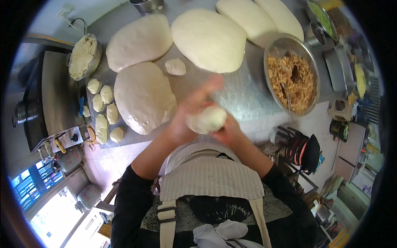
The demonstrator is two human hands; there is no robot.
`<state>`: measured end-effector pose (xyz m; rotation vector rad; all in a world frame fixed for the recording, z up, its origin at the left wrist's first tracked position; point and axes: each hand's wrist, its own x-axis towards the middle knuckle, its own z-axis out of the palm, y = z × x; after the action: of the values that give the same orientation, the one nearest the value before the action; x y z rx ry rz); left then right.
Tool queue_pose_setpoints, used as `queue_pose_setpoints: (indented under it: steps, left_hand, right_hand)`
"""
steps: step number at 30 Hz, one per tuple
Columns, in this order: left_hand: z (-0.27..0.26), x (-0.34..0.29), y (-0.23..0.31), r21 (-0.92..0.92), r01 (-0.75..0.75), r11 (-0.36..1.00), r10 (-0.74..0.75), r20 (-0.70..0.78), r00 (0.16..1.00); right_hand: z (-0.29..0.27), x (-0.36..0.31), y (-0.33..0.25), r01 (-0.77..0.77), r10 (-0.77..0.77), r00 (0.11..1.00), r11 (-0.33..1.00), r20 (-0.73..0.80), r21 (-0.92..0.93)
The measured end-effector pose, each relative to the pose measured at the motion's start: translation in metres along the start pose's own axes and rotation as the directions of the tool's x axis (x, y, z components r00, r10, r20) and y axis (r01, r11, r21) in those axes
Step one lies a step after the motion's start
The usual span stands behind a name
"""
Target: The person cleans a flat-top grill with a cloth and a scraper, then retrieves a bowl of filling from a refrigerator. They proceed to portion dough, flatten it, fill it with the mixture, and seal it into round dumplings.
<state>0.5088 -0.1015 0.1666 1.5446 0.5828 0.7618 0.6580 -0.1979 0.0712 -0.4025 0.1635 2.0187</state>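
Observation:
A small piece of pale dough is between my two hands, over the near edge of the metal table. My right hand has its fingers curled round the dough from the right and below. My left hand lies against its left side, fingers stretched out and pointing up to the right, smeared by motion. Just left of my left hand rests a big dough slab. A little lump of dough sits beyond it. Several small dough pieces lie at the table's left end.
More big dough slabs line the back of the table. On the right stands a steel bowl of brown filling with a spoon. A bowl of pale crumbly mixture is at the far left. Metal containers stand farther right.

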Motion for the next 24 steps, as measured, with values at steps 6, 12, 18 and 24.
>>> queue_pose_setpoints:
  steps: [6,12,18,24]
  left_hand:
    - [0.02,0.043,-0.02,0.284,-0.223,0.932,0.311,-0.317,0.896]
    - [0.065,0.067,-0.083,0.394,0.126,0.91,-0.101,-0.085,0.991]
    - [0.069,0.002,-0.065,0.362,0.302,0.882,-0.319,-0.016,0.948]
    - [0.055,-0.01,-0.057,0.479,0.08,0.874,0.07,-0.289,0.955]
  right_hand:
    - [-0.029,-0.017,-0.04,0.224,-0.194,0.882,0.974,-0.43,0.021]
    - [-0.051,-0.037,-0.027,0.238,-0.21,0.85,0.971,-0.482,-0.003]
    - [-0.046,-0.016,-0.027,0.345,-0.342,0.91,0.938,-0.236,-0.03]
    - [-0.01,0.002,-0.019,0.267,-0.28,0.937,0.96,-0.21,-0.086]
